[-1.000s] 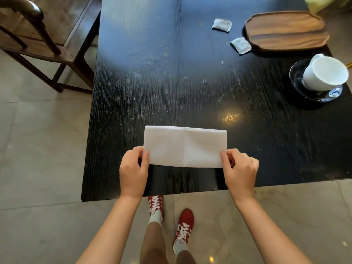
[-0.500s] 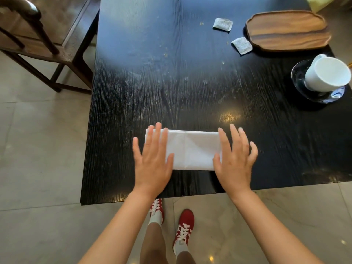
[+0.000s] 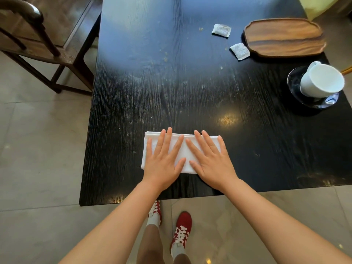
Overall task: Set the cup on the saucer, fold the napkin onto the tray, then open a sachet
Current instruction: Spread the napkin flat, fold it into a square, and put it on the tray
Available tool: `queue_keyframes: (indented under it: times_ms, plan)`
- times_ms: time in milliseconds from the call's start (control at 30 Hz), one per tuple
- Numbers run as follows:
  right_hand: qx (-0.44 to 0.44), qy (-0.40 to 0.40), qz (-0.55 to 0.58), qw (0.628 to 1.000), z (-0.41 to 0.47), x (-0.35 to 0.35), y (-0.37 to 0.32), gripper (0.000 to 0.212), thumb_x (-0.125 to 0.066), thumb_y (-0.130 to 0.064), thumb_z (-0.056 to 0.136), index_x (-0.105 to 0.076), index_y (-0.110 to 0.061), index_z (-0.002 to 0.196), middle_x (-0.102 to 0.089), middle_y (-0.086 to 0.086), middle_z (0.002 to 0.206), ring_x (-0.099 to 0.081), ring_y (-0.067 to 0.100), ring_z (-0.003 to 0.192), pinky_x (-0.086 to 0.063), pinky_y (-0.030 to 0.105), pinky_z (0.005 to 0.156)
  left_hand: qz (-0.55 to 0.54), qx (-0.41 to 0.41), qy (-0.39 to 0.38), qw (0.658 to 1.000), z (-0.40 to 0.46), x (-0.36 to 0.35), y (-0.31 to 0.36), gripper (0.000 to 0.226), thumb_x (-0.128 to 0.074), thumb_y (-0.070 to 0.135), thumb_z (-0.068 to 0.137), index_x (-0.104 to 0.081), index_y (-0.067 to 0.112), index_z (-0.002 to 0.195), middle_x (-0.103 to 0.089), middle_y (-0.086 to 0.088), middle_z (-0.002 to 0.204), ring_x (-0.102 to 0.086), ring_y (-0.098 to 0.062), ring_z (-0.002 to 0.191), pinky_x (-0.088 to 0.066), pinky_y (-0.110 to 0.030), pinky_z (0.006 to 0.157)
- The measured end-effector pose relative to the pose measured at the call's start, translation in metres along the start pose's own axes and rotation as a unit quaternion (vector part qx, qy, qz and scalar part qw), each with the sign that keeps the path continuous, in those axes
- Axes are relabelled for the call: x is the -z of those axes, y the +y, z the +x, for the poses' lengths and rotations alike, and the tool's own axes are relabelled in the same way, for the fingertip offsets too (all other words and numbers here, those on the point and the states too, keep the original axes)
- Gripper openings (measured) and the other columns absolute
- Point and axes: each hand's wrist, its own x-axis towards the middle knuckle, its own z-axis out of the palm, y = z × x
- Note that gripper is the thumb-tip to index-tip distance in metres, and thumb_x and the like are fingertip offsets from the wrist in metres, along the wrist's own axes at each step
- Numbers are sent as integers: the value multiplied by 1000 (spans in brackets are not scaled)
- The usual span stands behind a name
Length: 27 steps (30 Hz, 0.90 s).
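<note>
Both hands, left hand and right hand, press spread-fingered on the folded white cloth napkin, long axis nine-to-three; oval wooden tray at one o'clock, right hand nearer.

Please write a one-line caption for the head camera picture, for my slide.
Both hands, left hand and right hand, press flat on the folded napkin near the table edge.

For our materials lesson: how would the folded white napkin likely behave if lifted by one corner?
The napkin is probably floppy: it lies folded flat under both hands, left hand and right hand. It looks thin, so likely light. Lifted by one corner, the layers may fall open.
</note>
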Motion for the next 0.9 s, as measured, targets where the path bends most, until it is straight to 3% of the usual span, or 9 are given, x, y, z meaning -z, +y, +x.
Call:
queue_keyframes:
  times_ms: [100,233,333,400,533,667,733,900]
  plan:
    - [5,-3,-11,1000,-11,1,9,63,-25,-50,91,-15,-23,147,-11,6,156,-5,19,143,-2,45,112,1,-47,-17,999,10,1,-13,63,-27,51,89,-15,29,147,-8,-8,156,-2,-21,143,-1,-51,110]
    - [-47,-3,-5,999,-32,1,-7,67,-27,-53,89,-25,-15,144,-20,13,154,-14,24,141,-13,47,109,48,-175,-29,983,40,14,-41,58,-25,49,91,-21,28,145,-19,-6,155,-17,-22,142,-5,-52,110]
    - [-99,-14,14,995,-51,-1,-36,69,-27,-54,87,-31,-12,142,-24,17,152,-19,28,139,-18,50,105,76,-112,8,991,45,16,-40,56,-28,41,89,-34,22,142,-35,-8,149,-33,-23,137,-10,-60,107]
    - [-112,-17,32,993,-64,-5,-56,67,-28,-54,87,-36,-12,139,-29,19,150,-23,29,137,-21,50,101,55,-90,6,994,43,12,-31,57,-24,47,91,-33,22,142,-34,-7,150,-28,-22,139,-15,-65,106]
    - [-71,-24,48,996,-92,-11,-80,65,-36,-50,82,-42,-14,136,-34,20,147,-28,30,133,-24,49,97,30,-169,-16,985,47,10,-28,66,-16,62,90,-21,28,146,-19,-1,156,-9,-19,144,-2,-64,108]
    - [17,8,16,1000,-100,-19,-66,58,-38,-32,89,-31,-12,143,-13,15,155,-10,26,143,-15,53,108,56,-279,-42,958,65,14,-29,75,-28,67,84,-13,30,148,-10,-2,158,-2,-21,145,-2,-64,110]
    - [65,22,3,998,-99,-22,-54,66,-47,-17,82,-27,-10,144,-9,12,155,-6,24,144,-10,52,111,56,-313,-53,947,76,16,-26,78,-30,69,82,-11,31,148,-8,-2,158,-1,-22,145,-2,-64,110]
    - [113,80,-5,990,-92,-23,-39,65,-40,5,76,-36,-8,139,-34,13,147,-25,26,140,-24,52,107,62,-319,-50,944,83,17,-22,80,-34,69,80,-13,31,147,-9,-1,158,-1,-21,145,-2,-62,111]
